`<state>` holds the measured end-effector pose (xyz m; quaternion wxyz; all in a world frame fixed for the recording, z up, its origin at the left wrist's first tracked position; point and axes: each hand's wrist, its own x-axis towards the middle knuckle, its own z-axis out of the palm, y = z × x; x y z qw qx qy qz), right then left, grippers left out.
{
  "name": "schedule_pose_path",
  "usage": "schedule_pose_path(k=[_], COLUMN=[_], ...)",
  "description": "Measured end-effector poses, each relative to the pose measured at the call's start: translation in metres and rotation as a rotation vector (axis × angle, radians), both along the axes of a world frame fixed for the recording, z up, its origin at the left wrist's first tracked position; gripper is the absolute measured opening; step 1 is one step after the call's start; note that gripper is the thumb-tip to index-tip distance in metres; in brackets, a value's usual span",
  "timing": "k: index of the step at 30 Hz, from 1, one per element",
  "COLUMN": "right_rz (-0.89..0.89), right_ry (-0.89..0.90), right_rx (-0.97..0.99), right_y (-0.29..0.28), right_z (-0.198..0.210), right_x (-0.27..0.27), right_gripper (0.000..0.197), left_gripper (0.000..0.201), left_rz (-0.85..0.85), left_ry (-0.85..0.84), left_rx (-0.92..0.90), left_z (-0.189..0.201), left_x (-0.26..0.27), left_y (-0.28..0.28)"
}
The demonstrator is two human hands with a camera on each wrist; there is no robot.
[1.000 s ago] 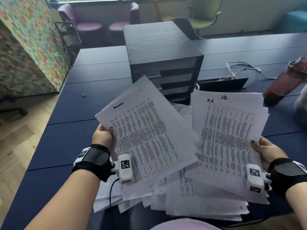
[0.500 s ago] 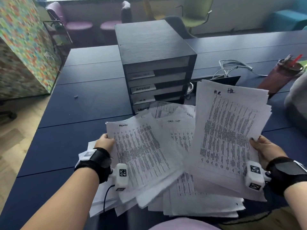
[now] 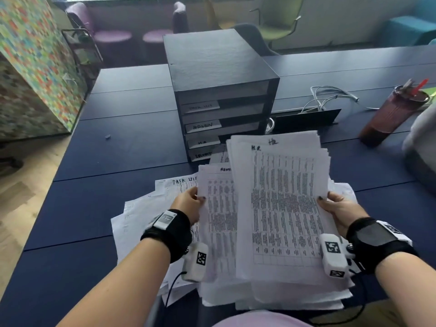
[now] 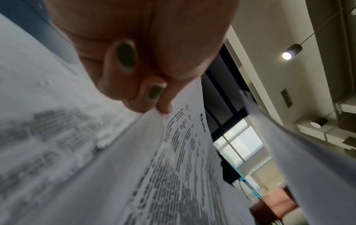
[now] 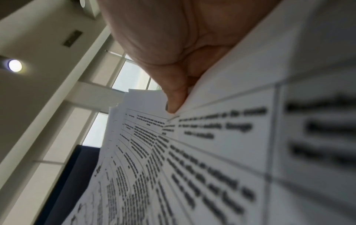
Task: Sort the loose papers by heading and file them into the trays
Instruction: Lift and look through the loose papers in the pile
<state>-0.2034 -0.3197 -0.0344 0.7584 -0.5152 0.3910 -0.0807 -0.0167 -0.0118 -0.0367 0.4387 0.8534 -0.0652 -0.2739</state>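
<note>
Head view shows your left hand (image 3: 188,204) pinching the ADMIN sheet (image 3: 220,220) by its left edge, while your right hand (image 3: 342,208) grips the HR stack (image 3: 283,208), both above loose papers (image 3: 141,223) at the table's (image 3: 118,149) near edge.

Room, viewed from head height: dark navy panelled tabletop (image 3: 132,128) with seams across it. Pale wood-plank floor (image 3: 21,199) along its left edge. Tall partition covered in small multicoloured squares (image 3: 35,67) at left. Beyond the far edge: two purple upholstered round-seated chairs (image 3: 111,35), a lime-green shell chair on a metal frame (image 3: 280,17), a dark grey chair back (image 3: 253,41), a teal upholstered block (image 3: 410,27). Cream ceiling with a lit cylindrical pendant lamp (image 4: 291,51); glazed window panes (image 5: 133,76).
</note>
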Motion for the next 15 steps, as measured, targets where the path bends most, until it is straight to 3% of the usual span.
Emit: schedule_pose_path(k=[6, 8, 11, 13, 15], right_rz=[0.018, 0.023, 0.019, 0.0, 0.001], right_ry=[0.07, 0.121, 0.234, 0.26, 0.238], right_rx=[-0.024, -0.066, -0.172, -0.195, -0.168], right_y=[0.016, 0.016, 0.019, 0.025, 0.034], right_z=[-0.01, -0.014, -0.02, -0.019, -0.017], right_x=[0.008, 0.009, 0.009, 0.009, 0.008], right_gripper=[0.018, 0.017, 0.029, 0.037, 0.04], left_gripper=[0.021, 0.022, 0.033, 0.038, 0.043], left_rz=[0.065, 0.106, 0.317, 0.446, 0.503], left_ry=[0.111, -0.025, -0.137, -0.066, 0.048], left_rx=[-0.121, 0.019, 0.256, 0.248, 0.128], left_z=[0.002, -0.006, -0.021, -0.029, -0.037], left_x=[-0.015, -0.004, 0.017, 0.023, 0.025], left_y=[-0.013, 0.001, 0.038, 0.06, 0.069])
